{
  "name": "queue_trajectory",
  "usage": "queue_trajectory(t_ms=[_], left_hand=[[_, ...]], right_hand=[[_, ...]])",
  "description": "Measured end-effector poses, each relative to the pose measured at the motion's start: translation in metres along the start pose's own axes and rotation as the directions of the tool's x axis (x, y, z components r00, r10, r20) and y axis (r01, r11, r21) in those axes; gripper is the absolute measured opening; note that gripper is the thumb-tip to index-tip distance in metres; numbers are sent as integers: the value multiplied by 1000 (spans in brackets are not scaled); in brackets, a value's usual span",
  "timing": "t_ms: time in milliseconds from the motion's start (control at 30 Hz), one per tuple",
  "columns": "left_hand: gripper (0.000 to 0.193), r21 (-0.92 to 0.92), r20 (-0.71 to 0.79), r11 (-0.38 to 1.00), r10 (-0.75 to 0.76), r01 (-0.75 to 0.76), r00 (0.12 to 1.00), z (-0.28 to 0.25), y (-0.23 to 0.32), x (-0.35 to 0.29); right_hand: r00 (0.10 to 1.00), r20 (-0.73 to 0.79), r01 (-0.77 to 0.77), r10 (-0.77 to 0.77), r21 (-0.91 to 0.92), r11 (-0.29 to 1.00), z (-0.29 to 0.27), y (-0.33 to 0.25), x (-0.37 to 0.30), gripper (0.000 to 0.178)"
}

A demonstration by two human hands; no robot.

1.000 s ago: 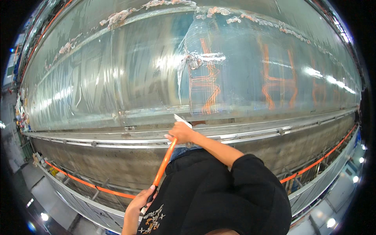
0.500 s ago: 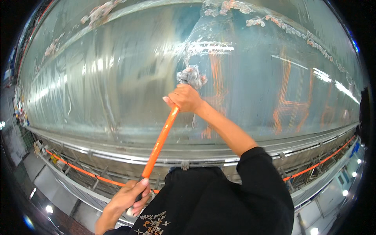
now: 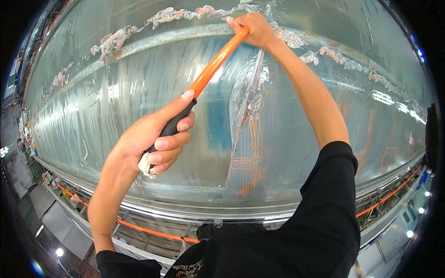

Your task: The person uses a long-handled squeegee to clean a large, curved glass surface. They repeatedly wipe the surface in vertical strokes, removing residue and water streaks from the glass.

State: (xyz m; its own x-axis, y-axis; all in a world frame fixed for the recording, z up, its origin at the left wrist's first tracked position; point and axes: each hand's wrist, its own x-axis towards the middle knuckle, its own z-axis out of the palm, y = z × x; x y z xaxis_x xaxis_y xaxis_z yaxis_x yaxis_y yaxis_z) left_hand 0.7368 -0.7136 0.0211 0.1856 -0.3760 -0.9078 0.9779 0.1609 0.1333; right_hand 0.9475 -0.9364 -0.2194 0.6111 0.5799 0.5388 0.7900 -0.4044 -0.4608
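Note:
My left hand (image 3: 162,136) is closed round the black grip of a long orange-handled tool (image 3: 217,64), with something white at the grip's end. My right hand (image 3: 256,31) wraps the far end of the orange shaft. It hides the tool's head, so I cannot tell its kind. Under both arms spreads a wide, shiny, wet-looking, glass-like surface (image 3: 153,97). Near my right hand, crumpled whitish and pinkish residue (image 3: 181,16) lies in a ragged line. A wrinkled strip of clear film or residue (image 3: 245,104) runs from there toward me.
A metal rail (image 3: 162,208) borders the surface close to my body. Beyond it, an orange bar (image 3: 153,233) runs along a lower frame. Orange streaks (image 3: 252,178) show on the surface right of centre. More residue clumps (image 3: 343,60) trail off at the far right.
Both hands and the tool have moved away from my body, up across the surface. The grey clump formerly beyond my right hand is no longer distinct. A wrinkled strip now shows at centre.

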Motion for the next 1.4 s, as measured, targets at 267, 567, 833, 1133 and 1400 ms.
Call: queue_trajectory(t_ms=[267,567,833,1133,1400], left_hand=[[51,-182,-37,982,-59,52,998,-58,-243,-93],[52,-215,-70,941,-283,262,957,-113,-509,-218],[55,30,-85,921,-386,389,919,-89,-438,-192],[56,176,-93,937,-288,301,953,-34,-290,-138],[59,-10,-45,973,-230,230,972,-46,-189,-118]], right_hand=[[875,483,-180,28,271,945,84,-229,-90,54],[810,535,-175,-241,613,770,71,-545,-238,39],[958,285,-160,10,508,847,44,-527,-271,44],[996,72,-79,55,387,919,41,-379,-191,48],[1000,29,-1,-7,263,965,52,-277,-114,44]])
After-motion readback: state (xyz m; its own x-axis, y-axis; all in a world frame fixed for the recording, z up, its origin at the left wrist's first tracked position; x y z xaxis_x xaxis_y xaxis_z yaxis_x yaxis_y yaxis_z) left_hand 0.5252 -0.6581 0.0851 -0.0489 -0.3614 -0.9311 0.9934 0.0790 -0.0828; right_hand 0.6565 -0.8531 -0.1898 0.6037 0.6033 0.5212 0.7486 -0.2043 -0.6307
